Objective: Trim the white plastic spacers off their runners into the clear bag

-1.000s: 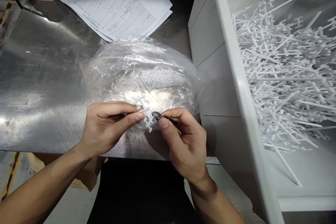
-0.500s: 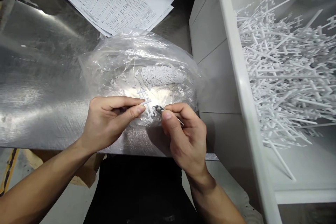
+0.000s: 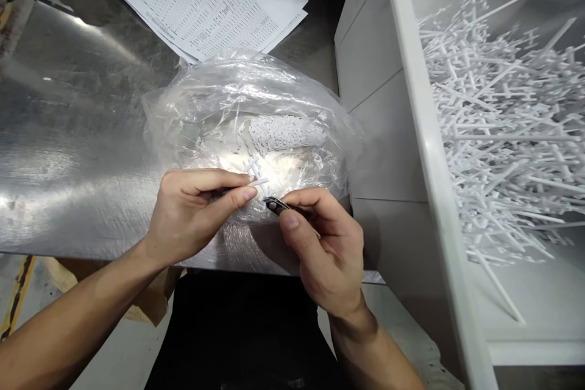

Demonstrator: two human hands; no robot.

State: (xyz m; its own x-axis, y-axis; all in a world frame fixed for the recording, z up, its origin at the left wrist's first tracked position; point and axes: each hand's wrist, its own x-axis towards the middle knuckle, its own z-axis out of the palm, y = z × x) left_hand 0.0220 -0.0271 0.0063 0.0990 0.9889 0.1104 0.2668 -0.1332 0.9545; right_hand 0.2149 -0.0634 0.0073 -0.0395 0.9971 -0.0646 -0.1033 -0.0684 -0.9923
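My left hand (image 3: 196, 216) pinches a small white plastic sprue (image 3: 259, 182) between thumb and forefinger. Thin cross branches stick out from its far end. In my right hand (image 3: 324, 250) is a pair of nippers (image 3: 276, 206), their jaws at the sprue's near end; whether they touch it I cannot tell. Most of the nippers' handles are hidden by my fingers. Beneath both hands lies a clear plastic bag (image 3: 214, 88), with a heap of tiny white pieces (image 3: 287, 133) on or inside it.
A metal table (image 3: 91, 152) carries the bag. Printed sheets (image 3: 214, 9) lie behind it. On the right stands a white-walled bin (image 3: 432, 152) holding a big tangle of white sprues (image 3: 512, 128). Below the table's front edge at left is brown cardboard (image 3: 153, 298).
The nippers have shifted slightly down and away from the sprue's middle. Cross branches seen earlier at the sprue's near end no longer show. My left hand keeps its pinch.
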